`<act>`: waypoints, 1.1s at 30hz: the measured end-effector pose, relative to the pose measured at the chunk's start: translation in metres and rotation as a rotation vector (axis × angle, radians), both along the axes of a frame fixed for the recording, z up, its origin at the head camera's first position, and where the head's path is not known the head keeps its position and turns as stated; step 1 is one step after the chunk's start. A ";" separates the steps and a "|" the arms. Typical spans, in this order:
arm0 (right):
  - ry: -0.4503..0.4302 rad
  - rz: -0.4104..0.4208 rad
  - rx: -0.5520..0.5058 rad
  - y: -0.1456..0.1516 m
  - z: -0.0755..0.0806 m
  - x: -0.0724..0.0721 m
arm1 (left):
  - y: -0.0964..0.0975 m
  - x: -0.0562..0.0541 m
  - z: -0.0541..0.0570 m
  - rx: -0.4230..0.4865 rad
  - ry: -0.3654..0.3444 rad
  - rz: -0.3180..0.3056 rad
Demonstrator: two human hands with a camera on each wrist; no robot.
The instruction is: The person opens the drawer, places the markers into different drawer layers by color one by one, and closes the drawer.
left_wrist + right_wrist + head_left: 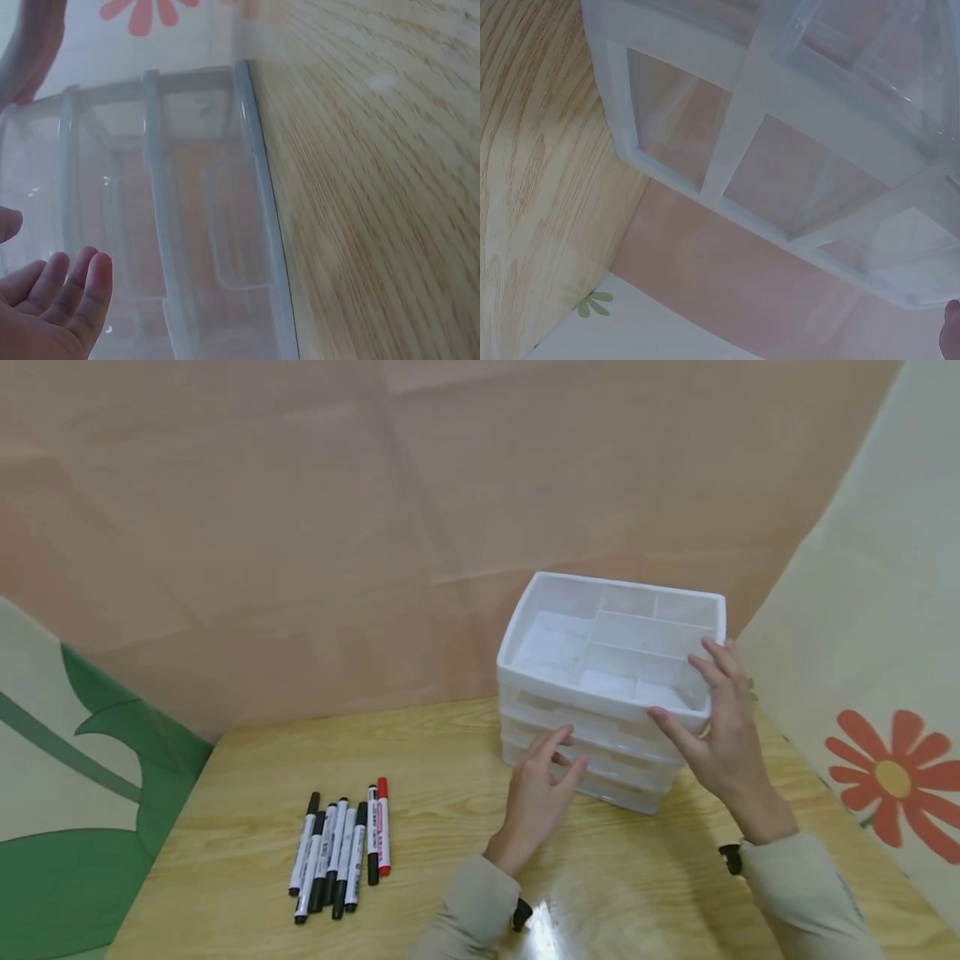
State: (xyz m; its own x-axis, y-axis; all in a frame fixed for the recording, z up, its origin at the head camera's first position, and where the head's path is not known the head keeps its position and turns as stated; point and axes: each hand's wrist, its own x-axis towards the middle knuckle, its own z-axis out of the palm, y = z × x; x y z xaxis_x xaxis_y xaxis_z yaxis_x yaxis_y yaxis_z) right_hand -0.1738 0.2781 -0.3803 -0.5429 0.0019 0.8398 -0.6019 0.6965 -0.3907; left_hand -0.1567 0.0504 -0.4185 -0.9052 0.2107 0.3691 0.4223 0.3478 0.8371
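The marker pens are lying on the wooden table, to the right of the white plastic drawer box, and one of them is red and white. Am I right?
Almost! The marker pens are to the left of the white plastic drawer box, not to the right, as the head view shows. They do lie on the wooden table, and one is red and white.

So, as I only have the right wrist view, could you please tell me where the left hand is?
Observer: The left hand is at the front of the drawer unit, though I can't tell whether it touches it.
Operator: Thank you; would you also tell me whether anything else lies on the table?
Observer: Yes, a group of markers lies on the table, left of the unit in the head view.
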 end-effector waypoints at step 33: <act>0.039 -0.008 -0.008 0.011 0.000 0.001 | 0.033 -0.002 0.007 0.580 -0.364 -0.106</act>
